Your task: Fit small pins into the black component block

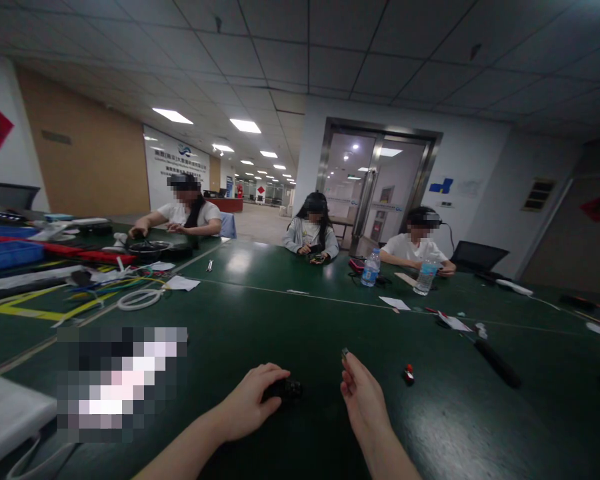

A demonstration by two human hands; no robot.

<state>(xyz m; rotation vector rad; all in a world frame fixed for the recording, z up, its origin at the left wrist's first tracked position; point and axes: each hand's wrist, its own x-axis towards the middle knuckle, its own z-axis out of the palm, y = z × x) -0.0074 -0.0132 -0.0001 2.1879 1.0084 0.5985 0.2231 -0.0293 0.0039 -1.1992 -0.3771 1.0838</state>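
Observation:
My left hand (250,403) is closed around a small, dark object (291,388) lying on the green tabletop (310,440); its kind cannot be made out. Raised a little above the table, my right hand (363,393) pinches a tiny greenish piece with a metallic look (345,352) between thumb and forefinger. To the right of that hand lies a small red and silver item (409,375). The two hands are apart, with bare tabletop between them.
Pixelation covers a patch (125,380) at left, beside a white box (10,417). A coiled white cable (140,299) and blue trays (10,256) lie farther left. Two water bottles (371,268) stand ahead. A black-handled tool (497,363) lies right. Three people sit across the table.

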